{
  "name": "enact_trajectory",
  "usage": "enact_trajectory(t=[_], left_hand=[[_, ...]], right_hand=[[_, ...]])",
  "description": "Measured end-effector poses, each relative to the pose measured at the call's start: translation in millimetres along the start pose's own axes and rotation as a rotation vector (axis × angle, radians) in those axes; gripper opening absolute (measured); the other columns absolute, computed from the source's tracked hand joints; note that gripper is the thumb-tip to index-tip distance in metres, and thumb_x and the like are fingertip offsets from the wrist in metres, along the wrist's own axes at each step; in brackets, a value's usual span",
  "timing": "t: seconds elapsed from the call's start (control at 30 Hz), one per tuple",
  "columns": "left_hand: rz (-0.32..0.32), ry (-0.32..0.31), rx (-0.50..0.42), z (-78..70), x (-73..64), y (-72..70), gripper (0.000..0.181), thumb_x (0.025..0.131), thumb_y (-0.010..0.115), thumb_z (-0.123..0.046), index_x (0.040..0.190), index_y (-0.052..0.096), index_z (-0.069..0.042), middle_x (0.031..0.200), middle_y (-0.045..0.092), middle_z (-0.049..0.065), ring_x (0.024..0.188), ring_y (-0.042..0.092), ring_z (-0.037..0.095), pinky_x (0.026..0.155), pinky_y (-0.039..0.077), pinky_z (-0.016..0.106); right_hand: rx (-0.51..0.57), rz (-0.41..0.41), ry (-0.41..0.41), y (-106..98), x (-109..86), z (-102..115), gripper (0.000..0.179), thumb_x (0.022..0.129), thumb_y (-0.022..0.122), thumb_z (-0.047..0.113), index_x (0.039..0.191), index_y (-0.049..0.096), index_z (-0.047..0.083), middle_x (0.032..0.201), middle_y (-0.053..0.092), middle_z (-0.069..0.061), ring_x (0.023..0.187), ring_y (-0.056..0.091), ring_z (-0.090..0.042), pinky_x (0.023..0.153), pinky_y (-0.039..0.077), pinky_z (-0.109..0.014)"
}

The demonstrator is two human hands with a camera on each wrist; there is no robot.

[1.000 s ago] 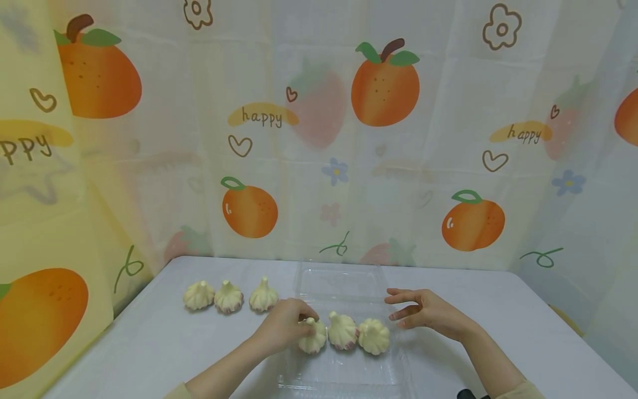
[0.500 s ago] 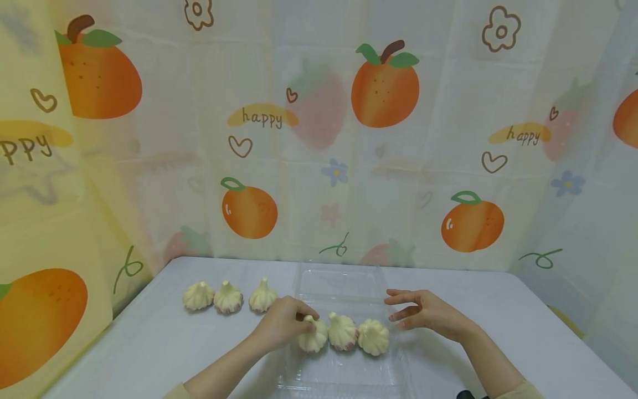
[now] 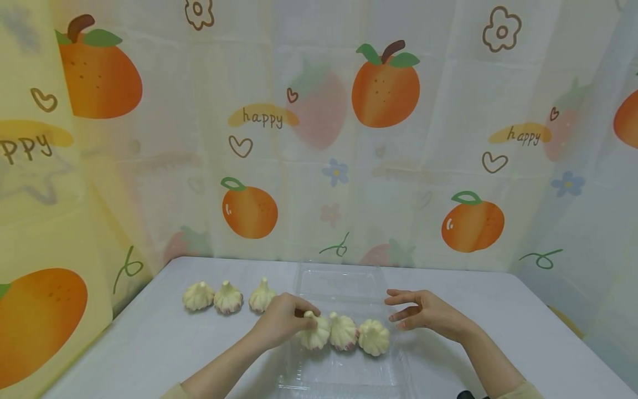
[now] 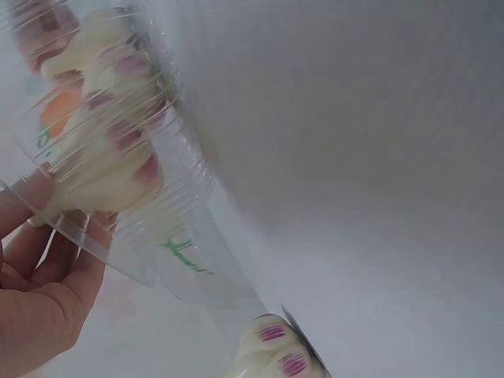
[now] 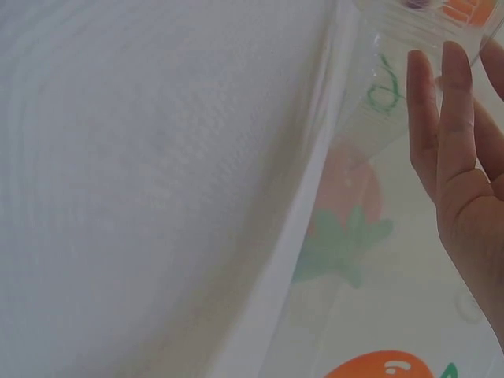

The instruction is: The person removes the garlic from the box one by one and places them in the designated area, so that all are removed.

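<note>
My left hand [image 3: 281,323] pinches a garlic bulb [image 3: 316,334] by its neck, at the left end of a row in a clear plastic box [image 3: 344,377]. Beside it in the box sit a middle garlic bulb [image 3: 343,332] with pinkish edges and a right-hand garlic bulb [image 3: 374,337]. Through the box's ribbed clear wall, the left wrist view shows the held bulb [image 4: 110,173] with purple patches. My right hand [image 3: 431,315] hovers at the box's right side, fingers spread and slightly bent, holding nothing. In the right wrist view its fingers [image 5: 455,94] lie near the box's corner.
Three more garlic bulbs [image 3: 228,297] stand in a row on the white table [image 3: 149,343], left of the box. The box's clear lid [image 3: 341,282] lies folded back behind it. A fruit-print curtain [image 3: 319,210] hangs behind the table. A small black object [image 3: 466,394] shows at the bottom edge.
The left hand has shifted slightly up and right with its garlic bulb, now closer against the middle bulb. The right hand stays in place.
</note>
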State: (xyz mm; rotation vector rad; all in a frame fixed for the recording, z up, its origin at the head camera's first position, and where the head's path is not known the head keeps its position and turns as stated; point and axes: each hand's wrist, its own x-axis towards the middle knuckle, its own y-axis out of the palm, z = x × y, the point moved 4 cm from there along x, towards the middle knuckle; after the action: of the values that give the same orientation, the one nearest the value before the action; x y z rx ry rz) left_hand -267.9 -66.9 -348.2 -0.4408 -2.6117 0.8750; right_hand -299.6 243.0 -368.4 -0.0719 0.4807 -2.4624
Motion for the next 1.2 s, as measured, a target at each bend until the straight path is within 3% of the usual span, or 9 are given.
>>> enact_trajectory(t=[0.2, 0.47, 0.7, 0.83, 1.17, 1.2], left_hand=[[-0.023, 0.009, -0.004, -0.9, -0.7, -5.7, 0.018, 0.082, 0.076, -0.015, 0.098, 0.078, -0.006, 0.104, 0.077, 0.013, 0.095, 0.073, 0.025, 0.079, 0.061, 0.033], [-0.056, 0.024, -0.017, -5.0, -0.1, -17.3, 0.019, 0.082, 0.076, -0.015, 0.098, 0.078, -0.005, 0.105, 0.077, 0.014, 0.096, 0.074, 0.028, 0.079, 0.061, 0.033], [-0.089, -0.01, -0.016, -4.1, -0.7, -29.9, 0.018, 0.083, 0.075, -0.018, 0.099, 0.078, -0.01, 0.107, 0.077, 0.009, 0.097, 0.074, 0.026, 0.082, 0.061, 0.035], [-0.114, -0.042, -0.021, -4.2, -2.7, -42.4, 0.017, 0.084, 0.075, -0.019, 0.099, 0.079, -0.013, 0.11, 0.076, 0.009, 0.099, 0.074, 0.026, 0.083, 0.06, 0.038], [-0.127, -0.108, -0.02, -2.5, -9.0, -83.9, 0.021, 0.087, 0.073, -0.024, 0.106, 0.077, -0.017, 0.117, 0.074, 0.006, 0.1, 0.069, 0.014, 0.078, 0.052, 0.024], [-0.128, -0.123, -0.02, -1.4, -9.4, -87.1, 0.02, 0.087, 0.073, -0.024, 0.106, 0.077, -0.018, 0.118, 0.073, 0.006, 0.089, 0.067, 0.012, 0.072, 0.05, 0.023]], right_hand=[[-0.001, 0.001, 0.002, 0, 0.2, 0, 0.061, 0.088, 0.068, 0.008, 0.141, 0.044, -0.012, 0.163, 0.013, -0.029, 0.122, 0.063, -0.032, 0.092, 0.055, -0.026], [-0.005, 0.0, -0.002, 0, -0.4, 0, 0.062, 0.087, 0.068, 0.008, 0.141, 0.044, -0.012, 0.163, 0.013, -0.029, 0.122, 0.063, -0.032, 0.091, 0.054, -0.025], [-0.001, 0.002, -0.003, 0, -0.6, 0, 0.062, 0.087, 0.068, 0.008, 0.141, 0.044, -0.012, 0.163, 0.013, -0.028, 0.122, 0.063, -0.03, 0.092, 0.054, -0.026], [-0.001, 0.002, -0.003, 0, -0.8, 0, 0.062, 0.088, 0.068, 0.008, 0.141, 0.044, -0.012, 0.163, 0.013, -0.028, 0.122, 0.063, -0.03, 0.092, 0.054, -0.026], [-0.01, -0.002, -0.007, 0, 0.4, -1, 0.063, 0.087, 0.069, 0.009, 0.141, 0.045, -0.011, 0.163, 0.014, -0.029, 0.119, 0.064, -0.026, 0.091, 0.054, -0.026], [-0.009, -0.002, -0.007, 0, 0.3, -1, 0.063, 0.087, 0.069, 0.01, 0.141, 0.045, -0.011, 0.163, 0.014, -0.029, 0.119, 0.064, -0.026, 0.092, 0.054, -0.026]])
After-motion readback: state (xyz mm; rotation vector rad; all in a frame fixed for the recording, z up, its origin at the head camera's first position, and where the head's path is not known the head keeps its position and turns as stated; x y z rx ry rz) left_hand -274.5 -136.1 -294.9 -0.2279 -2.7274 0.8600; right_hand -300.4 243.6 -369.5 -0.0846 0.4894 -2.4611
